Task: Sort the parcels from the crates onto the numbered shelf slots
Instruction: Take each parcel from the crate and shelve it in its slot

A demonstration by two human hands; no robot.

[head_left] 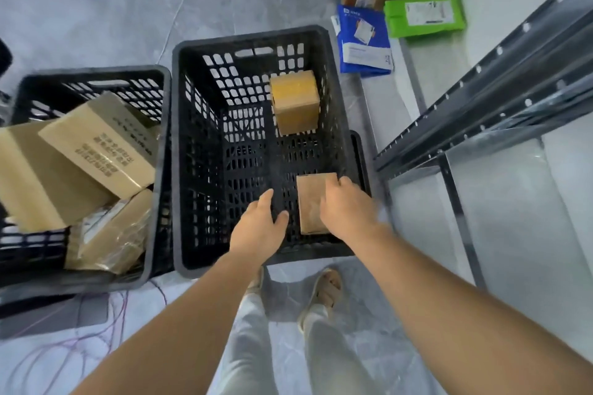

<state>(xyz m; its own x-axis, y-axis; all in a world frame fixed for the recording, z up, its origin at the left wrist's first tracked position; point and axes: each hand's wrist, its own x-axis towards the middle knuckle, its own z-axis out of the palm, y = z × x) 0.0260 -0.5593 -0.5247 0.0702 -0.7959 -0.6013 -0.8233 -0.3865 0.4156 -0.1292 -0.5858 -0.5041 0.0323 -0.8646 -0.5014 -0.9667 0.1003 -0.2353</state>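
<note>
Both arms are reaching down into the middle crate (192, 151). The right hand (348, 205) is settling over a small brown parcel (311, 202) on the crate floor; its fingers are curling onto the top edge, and a firm grip looks likely though not certain. The left hand (261, 224) is hovering just beside that parcel, fingers spread and holding nothing. Ahead of both hands, a second taped box (295, 99) is standing against the far wall. To the left hand's outer side, another crate (154, 80) is holding larger cartons (99, 144).

Judgement: the pickup step is in hand. The left hand should be closing on the parcel's free side, lifting level, clearing the rim before turning toward the shelf (481, 112) off the right hand's side.
</note>
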